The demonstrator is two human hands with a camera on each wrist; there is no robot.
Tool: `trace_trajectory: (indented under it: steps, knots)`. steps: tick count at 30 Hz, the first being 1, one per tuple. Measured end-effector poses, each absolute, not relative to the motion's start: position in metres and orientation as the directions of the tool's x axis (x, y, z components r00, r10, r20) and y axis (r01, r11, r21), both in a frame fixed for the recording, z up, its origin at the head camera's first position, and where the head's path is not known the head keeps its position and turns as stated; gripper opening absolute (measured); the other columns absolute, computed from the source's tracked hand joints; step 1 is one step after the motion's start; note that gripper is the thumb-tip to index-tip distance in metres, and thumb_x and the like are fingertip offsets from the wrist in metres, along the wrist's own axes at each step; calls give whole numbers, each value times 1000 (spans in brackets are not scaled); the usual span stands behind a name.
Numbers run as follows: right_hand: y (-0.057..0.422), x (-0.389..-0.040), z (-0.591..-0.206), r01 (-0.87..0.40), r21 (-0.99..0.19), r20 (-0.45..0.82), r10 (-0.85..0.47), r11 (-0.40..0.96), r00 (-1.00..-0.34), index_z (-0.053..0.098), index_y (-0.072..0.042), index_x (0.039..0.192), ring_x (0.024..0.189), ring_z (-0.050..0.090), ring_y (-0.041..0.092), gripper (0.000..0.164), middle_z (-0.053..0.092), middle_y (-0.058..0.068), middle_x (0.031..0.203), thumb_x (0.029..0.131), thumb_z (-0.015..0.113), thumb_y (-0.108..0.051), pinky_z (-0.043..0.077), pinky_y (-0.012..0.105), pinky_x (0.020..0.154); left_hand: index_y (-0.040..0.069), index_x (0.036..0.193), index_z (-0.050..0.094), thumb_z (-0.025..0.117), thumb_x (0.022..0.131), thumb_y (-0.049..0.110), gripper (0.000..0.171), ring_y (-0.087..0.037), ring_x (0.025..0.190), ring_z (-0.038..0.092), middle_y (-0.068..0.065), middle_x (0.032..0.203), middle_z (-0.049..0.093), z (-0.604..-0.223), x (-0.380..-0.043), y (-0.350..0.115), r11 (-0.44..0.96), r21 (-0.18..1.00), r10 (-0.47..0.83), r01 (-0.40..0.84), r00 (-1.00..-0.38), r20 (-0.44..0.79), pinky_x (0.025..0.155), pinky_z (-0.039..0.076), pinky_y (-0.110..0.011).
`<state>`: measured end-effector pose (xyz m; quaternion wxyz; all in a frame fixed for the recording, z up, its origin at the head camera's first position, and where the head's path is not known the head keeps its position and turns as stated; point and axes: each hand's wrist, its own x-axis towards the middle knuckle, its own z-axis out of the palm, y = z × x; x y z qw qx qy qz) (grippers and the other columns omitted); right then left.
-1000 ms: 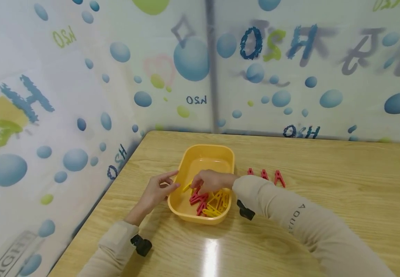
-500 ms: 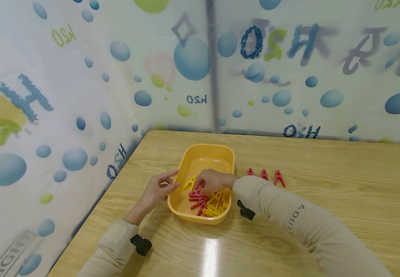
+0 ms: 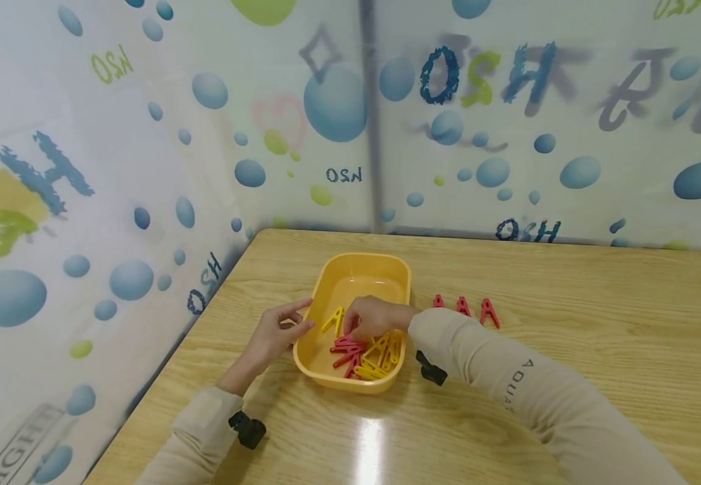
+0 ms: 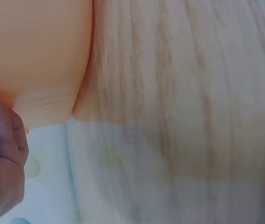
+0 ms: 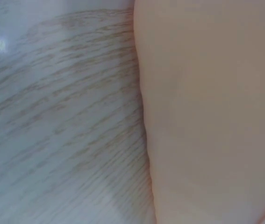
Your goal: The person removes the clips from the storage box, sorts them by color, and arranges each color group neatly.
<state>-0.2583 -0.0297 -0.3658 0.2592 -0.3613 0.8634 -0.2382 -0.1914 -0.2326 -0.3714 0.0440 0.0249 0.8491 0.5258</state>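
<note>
In the head view a yellow plastic basin (image 3: 350,266) holds red clothespins (image 3: 345,353) and yellow clothespins (image 3: 380,355) heaped at its near end. My left hand (image 3: 274,335) holds the basin's left rim, thumb over the edge and fingers along the outside. The left wrist view shows its fingers (image 4: 3,128) against the basin wall. My right hand (image 3: 373,318) reaches down inside, fingers bent, with fingertips right at the uppermost red clothespin. The hand hides its own grip, so I cannot tell whether it pinches that clothespin. One yellow clothespin (image 3: 333,320) lies left of these fingers.
Three red clothespins (image 3: 488,313) stand in a row on the wooden table (image 3: 598,323), right of the basin and partly behind the right sleeve (image 3: 477,343). A patterned curtain (image 3: 477,155) closes off the back and left sides.
My right fingers have shifted slightly from the yellow clothespin to the red ones, leaving the yellow one in plain sight. The red clothespins have moved a little. My left hand stays put.
</note>
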Motion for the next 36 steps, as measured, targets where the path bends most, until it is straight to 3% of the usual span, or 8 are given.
trace_trajectory:
  steps: [8, 15, 21, 25, 36]
  knots:
    - [-24, -259, -363, -542, -618, -212, -785, 569, -582, 63, -11, 84, 65, 48, 9, 5, 56, -5, 77, 81, 64, -8, 42, 18, 57, 5, 128, 47, 61, 84, 9, 47, -15, 58, 49, -8, 83, 51, -372, -192, -230, 425, 905, 101, -11, -993, -59, 45, 46, -26]
    - [-13, -258, -354, -606, -643, -97, -835, 468, -541, 64, -7, 89, 74, 51, 9, 8, 59, -3, 82, 81, 63, -6, 44, 18, 67, 4, 128, 47, 60, 84, 9, 47, -14, 57, 48, -8, 82, 52, -372, -194, -231, 442, 897, 109, 1, -993, -53, 46, 47, -25]
    - [0, -260, -343, -612, -660, -47, -838, 434, -544, 65, -7, 89, 75, 53, 8, 8, 60, -3, 81, 82, 62, -6, 45, 19, 70, 3, 128, 47, 61, 83, 8, 47, -19, 59, 50, -9, 84, 52, -373, -194, -231, 450, 893, 86, -17, -994, -63, 46, 46, -24]
    - [12, -261, -333, -581, -684, -33, -814, 441, -580, 65, -6, 91, 75, 53, 10, 9, 60, -2, 82, 83, 61, -7, 46, 21, 69, 6, 127, 49, 62, 83, 10, 46, -22, 62, 52, -9, 84, 52, -371, -192, -230, 468, 884, 72, -19, -996, -60, 47, 47, -23]
    - [63, -261, -309, -413, -797, 72, -610, 440, -789, 64, -2, 97, 87, 57, 18, 15, 62, 7, 94, 84, 61, -8, 47, 31, 79, 7, 126, 51, 62, 83, 14, 45, -19, 62, 52, -10, 85, 52, -371, -189, -230, 485, 875, 56, -18, -997, -51, 48, 48, -24]
